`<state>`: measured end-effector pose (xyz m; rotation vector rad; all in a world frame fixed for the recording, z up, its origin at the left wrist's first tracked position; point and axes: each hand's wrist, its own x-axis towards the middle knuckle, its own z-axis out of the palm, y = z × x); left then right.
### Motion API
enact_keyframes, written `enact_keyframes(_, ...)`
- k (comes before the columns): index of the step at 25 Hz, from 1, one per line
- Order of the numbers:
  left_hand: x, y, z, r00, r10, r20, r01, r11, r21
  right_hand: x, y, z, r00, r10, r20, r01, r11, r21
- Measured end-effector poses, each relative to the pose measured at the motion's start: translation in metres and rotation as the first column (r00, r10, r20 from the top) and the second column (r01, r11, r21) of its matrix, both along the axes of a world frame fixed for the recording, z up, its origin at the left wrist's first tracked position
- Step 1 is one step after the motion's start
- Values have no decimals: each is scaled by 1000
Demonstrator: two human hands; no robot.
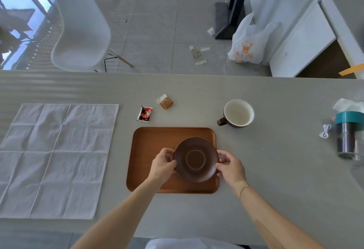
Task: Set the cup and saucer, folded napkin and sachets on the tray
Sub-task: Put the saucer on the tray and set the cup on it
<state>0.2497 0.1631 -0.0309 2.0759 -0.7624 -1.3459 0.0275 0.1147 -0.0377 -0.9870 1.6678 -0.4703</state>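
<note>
A dark brown saucer is over the right half of the wooden tray. My left hand grips its left rim and my right hand grips its right rim. Whether the saucer touches the tray I cannot tell. The brown cup with a white inside stands on the table beyond the tray's right corner. A red and black sachet and a clear amber sachet lie just beyond the tray's far edge. A white napkin lies unfolded and flat at the left.
A teal-lidded dark bottle with a tissue on top stands at the right table edge, a white cable beside it. Beyond the table are a white chair, a plastic bag and litter on the floor.
</note>
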Motion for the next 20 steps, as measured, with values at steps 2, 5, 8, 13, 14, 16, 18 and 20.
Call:
enact_keyframes(2,0,-1,0,1000,-4,1,4,1000,11,0,0,0,999,33,-41,-33,999,-15)
enact_keyframes(5,1,-3,-1,1000,-22,2,22,999,30,0,0,0,995,73,-72,-75,997,-27)
enact_keyframes(8,2,-5,-2,999,-34,4,34,999,41,-2,-1,-1,993,102,-65,-103,995,-15)
enact_keyframes(13,4,-7,-3,978,-126,164,119,992,50,-13,0,-6,959,176,-223,-203,974,-104)
enact_keyframes(14,4,-9,-2,959,-142,246,139,990,28,-18,1,-9,926,170,-338,-233,960,-154)
enact_keyframes(16,3,-19,3,919,-150,364,173,984,-31,-32,5,-13,793,152,-590,-354,903,-243)
enact_keyframes(18,0,-38,9,902,-205,381,247,967,-64,-49,7,-21,634,140,-760,-489,834,-254)
enact_keyframes(20,-8,-64,14,878,-321,355,363,930,-59,-65,8,-30,533,170,-829,-551,813,-187)
